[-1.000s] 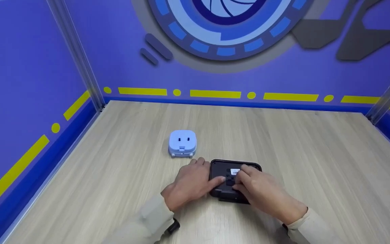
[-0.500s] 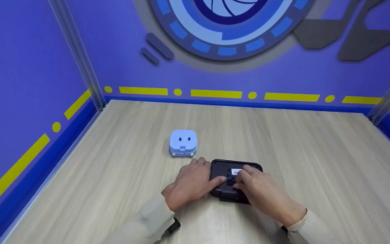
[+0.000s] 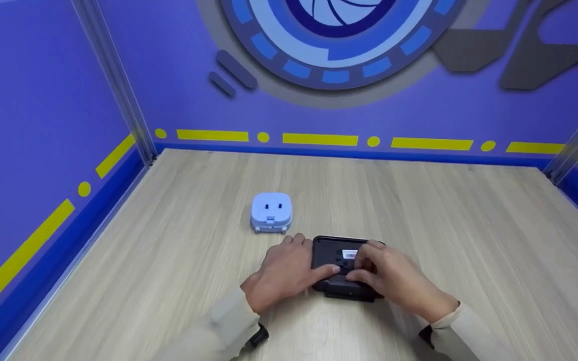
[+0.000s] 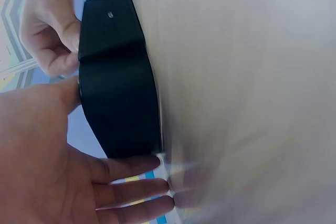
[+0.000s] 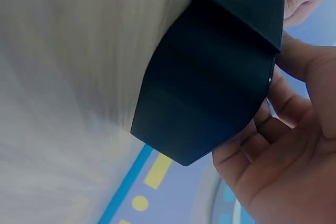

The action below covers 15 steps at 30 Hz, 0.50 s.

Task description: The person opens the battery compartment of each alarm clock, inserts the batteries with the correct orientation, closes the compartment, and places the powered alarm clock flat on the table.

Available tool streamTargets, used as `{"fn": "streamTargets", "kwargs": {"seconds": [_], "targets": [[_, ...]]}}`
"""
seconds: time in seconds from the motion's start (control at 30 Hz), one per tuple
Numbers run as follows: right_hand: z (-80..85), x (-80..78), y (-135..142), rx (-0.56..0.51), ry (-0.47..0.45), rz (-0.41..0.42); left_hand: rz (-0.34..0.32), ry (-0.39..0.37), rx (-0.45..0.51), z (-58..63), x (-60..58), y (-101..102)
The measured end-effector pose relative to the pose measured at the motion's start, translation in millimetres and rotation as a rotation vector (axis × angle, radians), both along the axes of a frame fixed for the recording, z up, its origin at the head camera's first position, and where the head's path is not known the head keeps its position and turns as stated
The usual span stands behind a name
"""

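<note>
A black boxy device (image 3: 325,250) with rounded corners lies on the table, its back panel with a white barcode label (image 3: 349,254) facing up. Its smooth dark side (image 4: 121,103) fills the middle of the left wrist view. My left hand (image 3: 285,268) braces the device's left side, fingers straight along it and thumb laid across the back panel. Over the right half, my right hand (image 3: 397,281) has bent fingers and thumb tip at the small black fittings near the label. I cannot tell whether it pinches one. The right wrist view shows these fingers behind the casing (image 5: 205,77).
A small light-blue suitcase-shaped box (image 3: 271,209) with two black dots and little feet stands beyond my left hand. Blue panels (image 3: 319,115) with yellow markings enclose the wooden table (image 3: 469,250) at the back and both sides.
My right hand has shifted slightly right, its forefinger and thumb spreading apart and uncovering more of the label. The left thumb has slid a little further across the back panel.
</note>
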State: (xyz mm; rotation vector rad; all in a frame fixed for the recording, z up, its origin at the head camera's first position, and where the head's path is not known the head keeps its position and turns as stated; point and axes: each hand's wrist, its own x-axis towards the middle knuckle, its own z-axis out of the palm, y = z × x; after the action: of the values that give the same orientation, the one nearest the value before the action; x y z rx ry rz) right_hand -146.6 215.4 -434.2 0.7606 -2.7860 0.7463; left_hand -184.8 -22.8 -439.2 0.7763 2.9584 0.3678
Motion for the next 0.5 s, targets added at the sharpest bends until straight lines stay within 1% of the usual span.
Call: {"fn": "streamTargets", "kwargs": {"seconds": [0.1,0.2,0.37,0.43,0.5], "targets": [[2.7,-2.9,5.6,-0.039,-0.059,0.066,0.006,0.004,0.01,0.0,0.4,0.2],[5.5,-5.6,11.2,-0.068,-0.111,0.104,0.008,0.012,0.022,-0.7,0.5,0.2],[5.8,-8.2,15.2,-0.098,-0.173,0.072,0.012,0.016,0.036,-1.8,1.0,0.9],[5.6,-8.8,15.6,-0.101,-0.182,0.057,0.014,0.015,0.037,-1.8,1.3,1.2],[5.9,-9.3,16.0,-0.099,-0.174,0.061,0.017,0.013,0.034,-1.9,1.5,1.0]]}}
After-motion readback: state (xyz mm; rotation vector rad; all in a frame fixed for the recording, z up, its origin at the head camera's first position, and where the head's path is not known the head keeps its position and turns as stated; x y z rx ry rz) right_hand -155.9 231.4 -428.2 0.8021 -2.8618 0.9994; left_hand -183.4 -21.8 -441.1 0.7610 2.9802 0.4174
